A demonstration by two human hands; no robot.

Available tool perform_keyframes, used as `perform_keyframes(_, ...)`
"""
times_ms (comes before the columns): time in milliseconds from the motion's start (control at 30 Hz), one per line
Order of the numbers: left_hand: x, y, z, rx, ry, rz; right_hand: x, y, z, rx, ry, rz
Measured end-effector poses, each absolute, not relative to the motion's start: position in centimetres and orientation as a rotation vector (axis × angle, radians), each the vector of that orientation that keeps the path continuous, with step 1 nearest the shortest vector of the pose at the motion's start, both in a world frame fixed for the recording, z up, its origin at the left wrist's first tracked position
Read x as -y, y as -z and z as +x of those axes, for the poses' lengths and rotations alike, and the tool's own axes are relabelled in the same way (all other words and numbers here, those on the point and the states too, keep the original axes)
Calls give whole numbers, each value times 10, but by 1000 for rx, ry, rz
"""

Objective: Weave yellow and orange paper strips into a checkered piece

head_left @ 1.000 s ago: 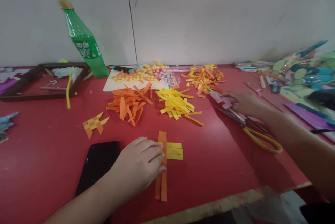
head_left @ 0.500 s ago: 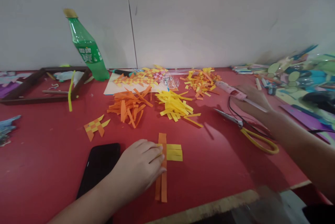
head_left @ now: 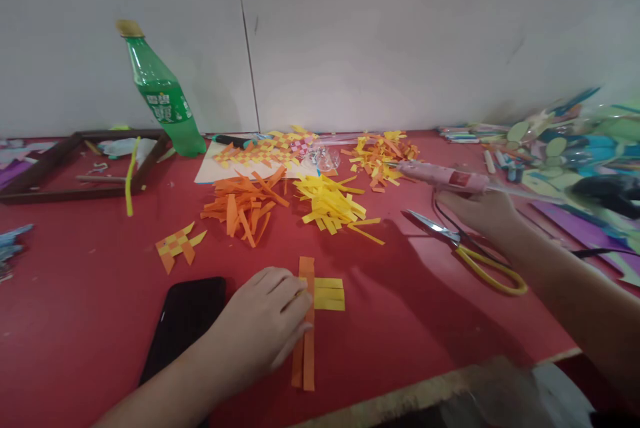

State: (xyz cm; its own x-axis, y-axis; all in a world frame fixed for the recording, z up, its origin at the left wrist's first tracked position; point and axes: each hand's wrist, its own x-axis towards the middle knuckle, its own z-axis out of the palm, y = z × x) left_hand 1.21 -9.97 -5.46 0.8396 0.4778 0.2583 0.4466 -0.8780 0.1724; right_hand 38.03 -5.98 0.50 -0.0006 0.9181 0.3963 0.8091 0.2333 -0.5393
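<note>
One dark wooden frame (head_left: 75,196) lies at the left of the red table (head_left: 90,301), and just beside it stands a green plastic bottle (head_left: 163,98) with a gold cap. Nearer, a woven orange-and-yellow paper fish (head_left: 175,245) lies just beyond a black smartphone (head_left: 185,315). A pile of orange paper strips (head_left: 243,205) comes next. In front of it the left hand (head_left: 275,311) rests palm down, fingers together and loosely bent, tips on the crossing of the upright orange strips (head_left: 309,361) and the sideways yellow strips (head_left: 330,295); whether it pinches them I cannot tell. Beyond that crossing sits a loose yellow heap (head_left: 327,201), then a mixed orange-and-yellow heap (head_left: 385,155). A pink hot glue gun (head_left: 445,176) points its nozzle left towards this heap. Yellow-handled scissors (head_left: 454,237) lie below the gun, which the right hand (head_left: 480,208) grips, its fingers partly hidden.
</note>
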Motion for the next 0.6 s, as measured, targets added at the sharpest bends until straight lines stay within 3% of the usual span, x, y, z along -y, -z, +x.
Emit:
perform_keyframes(233, 97, 40, 8, -775, -607, 2529, 88, -3, 338, 1796, -605, -1306)
perform_keyframes(400, 90, 14, 21, -979, -898, 1952, 108, 12, 326, 1741, -676, -1246)
perform_keyframes(600, 91, -12, 53, -825, -849, 1050, 125, 9, 315, 1799, -622, -1224)
